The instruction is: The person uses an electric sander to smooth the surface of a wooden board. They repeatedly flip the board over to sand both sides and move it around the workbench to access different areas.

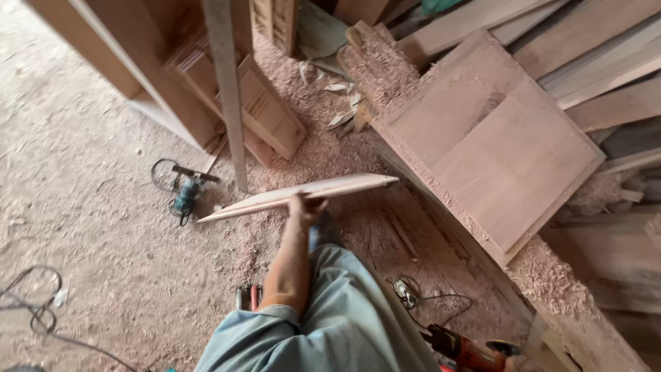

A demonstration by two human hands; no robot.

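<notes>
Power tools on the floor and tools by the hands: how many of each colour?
Teal power tool: 1
Red-orange power tool: 1
Red-handled hand tool: 1
Total: 3
The left hand grips a wood strip; the right hand is out of view.

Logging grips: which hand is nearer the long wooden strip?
Left. The left hand grips the strip near its middle; the right hand is not clearly in view.
</notes>
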